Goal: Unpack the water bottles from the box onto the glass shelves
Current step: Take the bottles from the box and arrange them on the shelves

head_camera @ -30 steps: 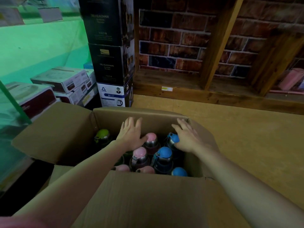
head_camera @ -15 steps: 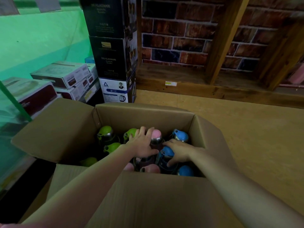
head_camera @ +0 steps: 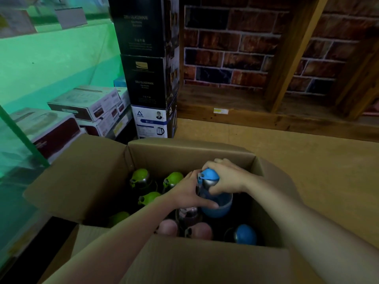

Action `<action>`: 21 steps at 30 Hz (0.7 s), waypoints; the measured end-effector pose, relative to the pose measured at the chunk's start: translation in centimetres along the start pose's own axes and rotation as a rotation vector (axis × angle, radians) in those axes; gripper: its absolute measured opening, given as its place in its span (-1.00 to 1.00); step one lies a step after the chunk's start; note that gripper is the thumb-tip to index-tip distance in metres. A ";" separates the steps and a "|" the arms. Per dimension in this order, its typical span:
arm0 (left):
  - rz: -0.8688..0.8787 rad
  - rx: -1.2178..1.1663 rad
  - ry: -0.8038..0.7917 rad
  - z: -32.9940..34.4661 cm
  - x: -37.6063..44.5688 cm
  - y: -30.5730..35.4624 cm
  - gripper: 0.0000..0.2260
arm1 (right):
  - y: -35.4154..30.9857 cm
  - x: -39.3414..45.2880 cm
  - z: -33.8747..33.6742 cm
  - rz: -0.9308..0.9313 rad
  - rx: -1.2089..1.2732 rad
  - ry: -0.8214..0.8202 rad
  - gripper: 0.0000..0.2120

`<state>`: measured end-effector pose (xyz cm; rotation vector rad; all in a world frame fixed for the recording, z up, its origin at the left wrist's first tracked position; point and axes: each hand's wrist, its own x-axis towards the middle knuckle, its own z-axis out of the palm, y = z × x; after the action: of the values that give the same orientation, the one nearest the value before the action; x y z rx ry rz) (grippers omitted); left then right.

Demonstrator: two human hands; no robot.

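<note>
Mid-frame, the left hand [head_camera: 185, 194] and right hand [head_camera: 227, 178] both grasp a blue bottle [head_camera: 213, 193] half-raised from the box [head_camera: 184, 149]; next, carry it to the shelves.

You are looking at a stack of black cartons [head_camera: 146, 52] standing on a kettle box [head_camera: 152, 122] at the floor's [head_camera: 307, 171] far left. Left of the stack, red-and-white boxes [head_camera: 86, 103] are lying piled. A brick wall [head_camera: 229, 48] with wooden posts [head_camera: 291, 50] is rising behind.

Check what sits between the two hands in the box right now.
Head view: a blue-capped bottle, lifted above the others. Left hand grips its body, right hand holds its neck below the cap.
</note>
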<state>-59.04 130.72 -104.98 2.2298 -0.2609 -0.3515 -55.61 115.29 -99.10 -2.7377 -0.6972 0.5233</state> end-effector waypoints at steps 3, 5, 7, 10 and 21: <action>-0.009 -0.186 0.076 -2.2 -0.2 1.2 -0.25 | -2.0 0.0 -2.9 -0.008 0.108 0.029 -0.47; -0.002 -0.258 0.142 -3.9 -0.8 2.2 -0.36 | -3.6 0.0 -4.9 -0.049 0.153 0.052 -0.49; 0.017 -0.292 0.229 -5.8 -1.9 3.2 -0.42 | -5.8 -0.1 -7.0 -0.134 0.181 0.069 -0.51; 0.004 -0.293 0.393 -9.3 -4.3 4.8 -0.45 | -9.5 -0.5 -10.1 -0.284 0.185 0.098 -0.53; -0.059 -0.161 0.909 -23.9 -18.6 12.9 -0.72 | -26.0 -2.4 -19.6 -0.800 0.246 0.238 -0.32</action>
<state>-69.27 145.56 -77.40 2.0147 0.3103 0.5945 -60.22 132.91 -71.97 -2.0073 -1.4302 0.0823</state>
